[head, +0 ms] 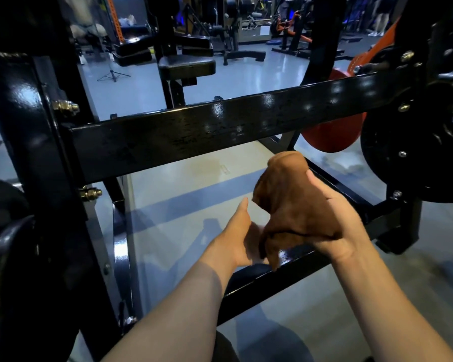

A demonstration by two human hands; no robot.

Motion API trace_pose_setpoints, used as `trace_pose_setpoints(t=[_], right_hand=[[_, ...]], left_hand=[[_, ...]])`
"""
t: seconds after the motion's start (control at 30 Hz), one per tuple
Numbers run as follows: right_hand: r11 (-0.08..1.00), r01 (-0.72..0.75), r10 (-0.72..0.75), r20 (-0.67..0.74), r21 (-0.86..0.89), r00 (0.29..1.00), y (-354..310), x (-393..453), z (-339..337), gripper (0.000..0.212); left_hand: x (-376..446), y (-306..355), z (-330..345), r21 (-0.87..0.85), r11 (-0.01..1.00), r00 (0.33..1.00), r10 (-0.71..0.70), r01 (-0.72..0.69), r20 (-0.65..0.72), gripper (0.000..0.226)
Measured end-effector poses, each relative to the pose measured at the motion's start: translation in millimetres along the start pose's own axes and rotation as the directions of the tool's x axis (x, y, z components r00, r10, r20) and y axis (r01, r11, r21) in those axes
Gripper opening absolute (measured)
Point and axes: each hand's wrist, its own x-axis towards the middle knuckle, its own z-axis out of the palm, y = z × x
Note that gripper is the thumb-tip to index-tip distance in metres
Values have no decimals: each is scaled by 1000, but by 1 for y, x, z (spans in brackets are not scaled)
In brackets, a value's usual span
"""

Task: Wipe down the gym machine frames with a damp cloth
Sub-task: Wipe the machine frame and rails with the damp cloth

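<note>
A bunched brown cloth (293, 205) is held in front of me, below the black crossbar (220, 126) of the gym machine frame. My right hand (332, 223) grips the cloth from the right, thumb on its upper side. My left hand (239, 236) holds the cloth's lower left part, thumb pointing up; its fingers are hidden behind the cloth. The cloth hangs above a lower black frame bar (272, 278) and touches neither bar. The crossbar's glossy face shows dull smears along its middle.
A black upright post with bolts (37, 126) stands at the left. Black and red weight plates (413, 142) hang on the right. A padded seat (186, 65), other machines and a tripod stand behind on the grey floor.
</note>
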Motion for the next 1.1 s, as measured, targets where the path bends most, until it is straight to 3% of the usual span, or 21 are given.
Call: trace_pose_setpoints(t=[0.13, 0.27, 0.37, 0.47, 0.57, 0.67, 0.73, 0.77, 0.87, 0.93, 1.03, 1.1], right_hand=[[1000, 19, -18, -90, 15, 996, -12, -5, -16, 43], [994, 44, -66, -233, -98, 970, -25, -12, -27, 41], [964, 36, -113, -284, -263, 952, -23, -11, -30, 41], [877, 60, -182, -215, -476, 959, -4, -6, -13, 33], [896, 133, -214, -151, -424, 965, 3, -3, -4, 28], [832, 220, -435, -354, -509, 828, -6, 1, -19, 19], [754, 163, -511, -413, -636, 754, -7, 1, -31, 17], [732, 115, -495, -408, -671, 767, -5, 0, -32, 19], [665, -34, -313, -320, -746, 894, 8, -1, -25, 31], [654, -28, -253, -254, -756, 934, 18, 0, -16, 25], [710, 64, -342, -264, -701, 902, 26, 8, -15, 13], [665, 96, -438, -282, -741, 853, 28, 12, -18, 10]], left_hand=[[-12, 3, 14, -106, 988, 972, 129, -110, 195, 100], [-9, 5, 13, -77, 970, 965, 238, -230, 110, 58], [-7, 5, 14, -88, 968, 965, 242, -233, 103, 63], [-11, 5, 22, -113, 965, 957, 252, -237, 143, 85], [-7, 4, 23, -61, 959, 957, 282, -278, 74, 69], [-8, 5, 18, -87, 954, 958, 288, -288, -5, 51], [-12, 7, 18, -57, 951, 953, 301, -302, -33, 48], [-12, 7, 19, -39, 950, 950, 309, -310, -40, 47], [-13, 6, 23, -7, 944, 943, 328, -329, -49, 49], [-11, 6, 26, 5, 944, 943, 329, -329, -50, 52], [-6, 5, 24, 56, 943, 940, 332, -328, -84, 50], [-2, 4, 19, 178, 931, 930, 344, -320, -125, 48]])
